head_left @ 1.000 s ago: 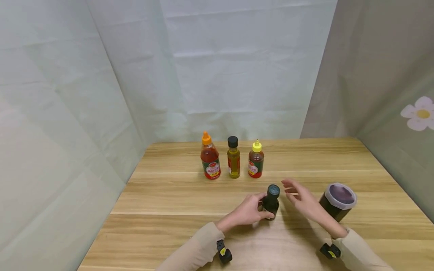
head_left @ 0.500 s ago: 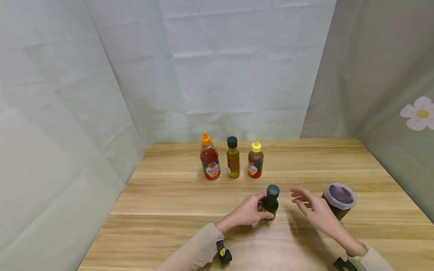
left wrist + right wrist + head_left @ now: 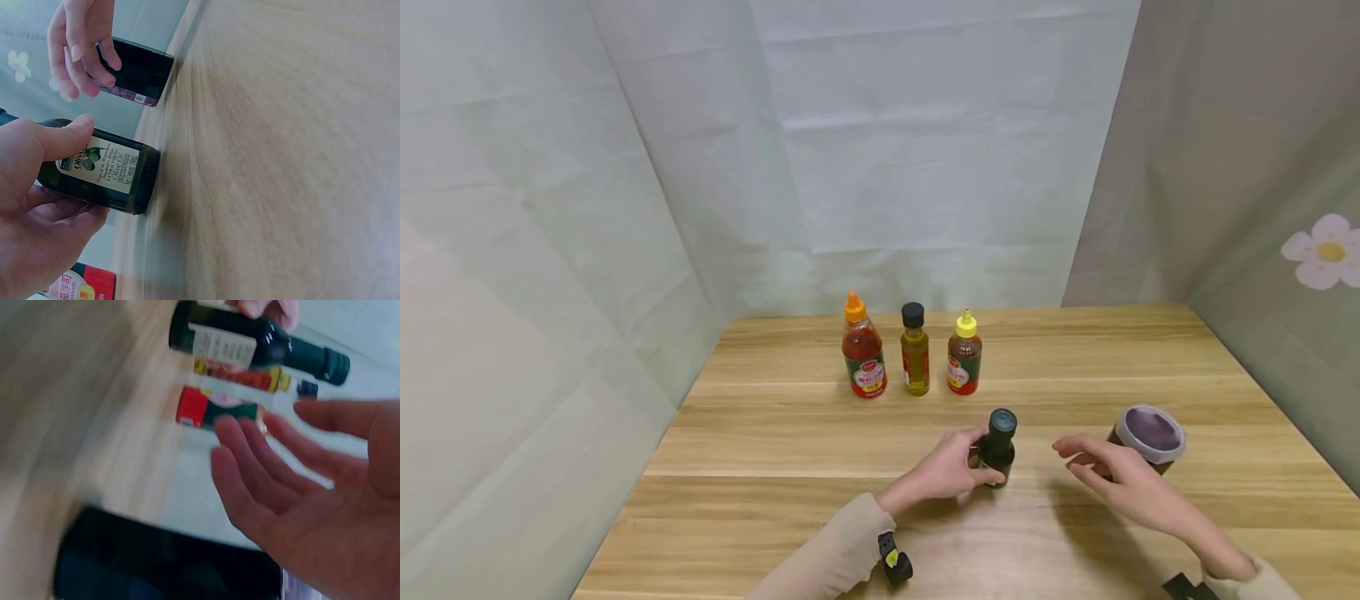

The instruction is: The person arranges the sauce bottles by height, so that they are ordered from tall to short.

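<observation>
My left hand (image 3: pixel 951 468) grips a dark green olive oil bottle (image 3: pixel 997 450) by its body, thumb on the near side and fingers behind. The bottle stands upright; its "Extra Virgin Olive Oil" label (image 3: pixel 107 164) shows in the left wrist view. To the right of it, my right hand (image 3: pixel 1131 487) hangs above the table with fingers loosely bent and nothing in them. Just behind that hand stands a dark jar with a pale, translucent lid (image 3: pixel 1152 432), partly hidden by the hand.
At the back stand a red sauce bottle with an orange cap (image 3: pixel 865 358), a yellow oil bottle with a black cap (image 3: pixel 916 354) and a smaller sauce bottle with a yellow cap (image 3: pixel 964 358). Curtains enclose the wooden table (image 3: pixel 760 433) at the back and sides.
My right hand has moved right and toward me, away from the olive oil bottle, and now overlaps the jar in view. My left hand keeps its grip on the bottle in place.
</observation>
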Available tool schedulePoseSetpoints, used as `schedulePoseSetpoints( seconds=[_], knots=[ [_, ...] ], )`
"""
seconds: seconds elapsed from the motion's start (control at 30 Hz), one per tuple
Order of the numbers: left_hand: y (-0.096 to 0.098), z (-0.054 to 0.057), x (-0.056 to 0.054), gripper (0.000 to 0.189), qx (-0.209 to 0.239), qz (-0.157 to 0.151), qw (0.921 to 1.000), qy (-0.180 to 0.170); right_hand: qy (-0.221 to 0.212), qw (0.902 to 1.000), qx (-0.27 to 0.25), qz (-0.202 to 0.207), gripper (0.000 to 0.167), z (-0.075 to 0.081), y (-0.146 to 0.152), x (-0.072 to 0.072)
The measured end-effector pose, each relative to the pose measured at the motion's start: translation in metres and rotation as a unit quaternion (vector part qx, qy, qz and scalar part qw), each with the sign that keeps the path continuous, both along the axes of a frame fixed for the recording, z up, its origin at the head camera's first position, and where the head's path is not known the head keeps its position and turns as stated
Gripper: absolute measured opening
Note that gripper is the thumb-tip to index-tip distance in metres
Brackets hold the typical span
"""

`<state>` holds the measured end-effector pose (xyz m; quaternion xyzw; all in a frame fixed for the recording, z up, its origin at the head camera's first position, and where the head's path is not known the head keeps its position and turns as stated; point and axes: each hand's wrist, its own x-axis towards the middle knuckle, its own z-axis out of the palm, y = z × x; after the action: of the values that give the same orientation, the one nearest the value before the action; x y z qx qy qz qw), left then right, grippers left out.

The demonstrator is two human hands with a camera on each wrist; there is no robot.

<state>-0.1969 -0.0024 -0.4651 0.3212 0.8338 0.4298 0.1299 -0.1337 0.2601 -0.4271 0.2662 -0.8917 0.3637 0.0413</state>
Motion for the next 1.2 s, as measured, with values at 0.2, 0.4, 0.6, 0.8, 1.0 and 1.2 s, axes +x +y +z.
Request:
schedulePoseSetpoints(
  seconds=[0.2,0.4,0.6,0.8,1.0,1.2],
  knots=[
    [-0.001,0.000,0.001,0.049,0.001,-0.001,1.0000,-0.002,-0.015,0.9977,0.009,0.065,0.026,0.001,0.019,0.000],
    [-0.001,0.000,0.001,0.048,0.004,0.000,1.0000,0.002,-0.086,0.9895,-0.010,0.116,0.028,0.003,0.041,0.000],
    [0.000,-0.001,0.002,0.047,0.010,0.000,0.9999,0.009,-0.159,0.9711,-0.056,0.169,0.029,0.009,0.063,0.001],
    [0.000,-0.001,0.001,0.049,0.009,0.002,1.0000,0.003,-0.177,0.9654,-0.036,0.188,0.028,0.012,0.087,0.006],
    [0.000,-0.001,0.001,0.050,0.002,0.000,1.0000,0.004,-0.168,0.9717,0.008,0.166,0.026,0.011,0.112,0.009],
    [0.000,0.001,0.001,0.050,-0.002,0.003,1.0000,0.002,-0.132,0.9853,0.100,0.040,0.023,0.014,0.125,0.009]
  ],
)
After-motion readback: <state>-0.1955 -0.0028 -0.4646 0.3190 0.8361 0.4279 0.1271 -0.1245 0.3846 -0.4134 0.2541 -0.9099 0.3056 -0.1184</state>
